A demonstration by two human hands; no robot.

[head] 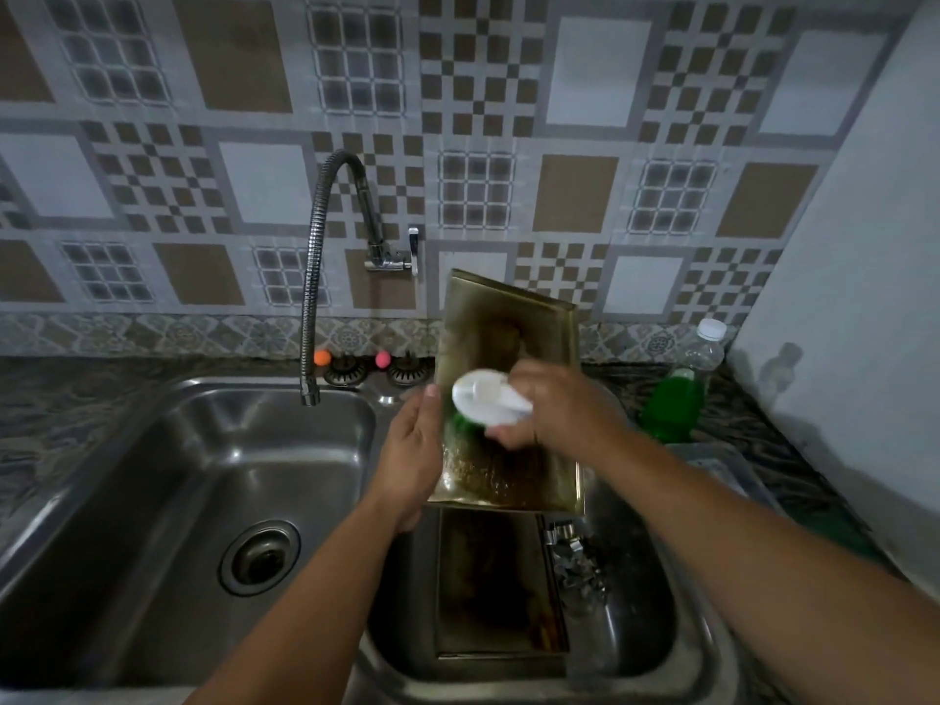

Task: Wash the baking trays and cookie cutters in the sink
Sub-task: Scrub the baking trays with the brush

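Observation:
A stained golden baking tray stands tilted upright over the right sink basin. My left hand holds the tray's left edge, thumb on the front. My right hand grips a white-handled scrub brush whose green bristles press on the tray's wet, soapy face. A second dark baking tray lies flat in the right basin. Several metal cookie cutters are piled beside it on the right.
The left basin holds only its drain. A flexible faucet arches over it, no water running. A bottle of green dish soap stands on the counter at right. Two sink strainers sit behind the basins.

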